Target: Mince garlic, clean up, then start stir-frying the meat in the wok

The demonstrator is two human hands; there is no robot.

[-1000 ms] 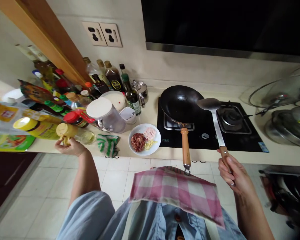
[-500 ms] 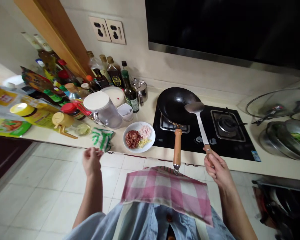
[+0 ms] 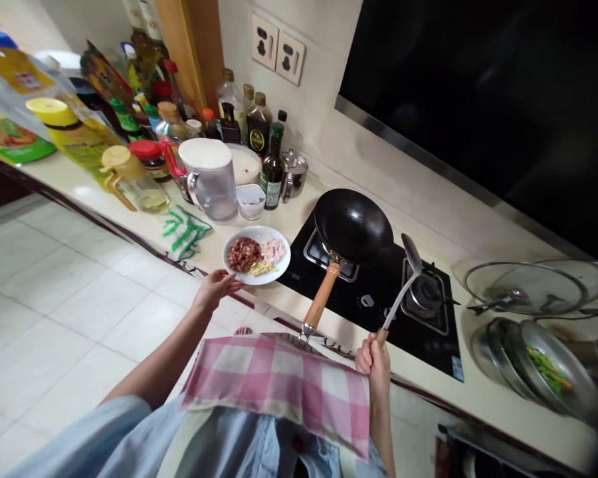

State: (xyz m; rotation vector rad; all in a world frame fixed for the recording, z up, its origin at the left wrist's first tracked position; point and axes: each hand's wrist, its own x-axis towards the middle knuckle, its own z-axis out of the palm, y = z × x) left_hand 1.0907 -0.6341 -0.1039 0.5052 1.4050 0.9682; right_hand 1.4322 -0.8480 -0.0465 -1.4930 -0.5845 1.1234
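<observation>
My left hand [image 3: 218,289] is at the near-left rim of a white plate [image 3: 280,267], its fingers touching or gripping the edge. On the plate lie dark red meat [image 3: 244,254], pale pink pieces [image 3: 273,250] and chopped yellowish bits [image 3: 262,268]. My right hand [image 3: 373,358] is wrapped round the wooden handle of a metal spatula [image 3: 403,287], whose head is raised over the right burner. A black wok [image 3: 353,226] sits on the left burner, its wooden handle [image 3: 323,297] pointing towards me.
A green and white cloth [image 3: 185,231] lies left of the plate. Behind it stand a pitcher [image 3: 214,186], an oil pot [image 3: 147,192] and several bottles. Pans with green vegetables [image 3: 548,368] and glass lids [image 3: 525,285] are right of the stove [image 3: 428,345].
My left hand has moved from beside the cloth to the plate's rim. The spatula has moved right, away from the wok, and turned. The view has tilted.
</observation>
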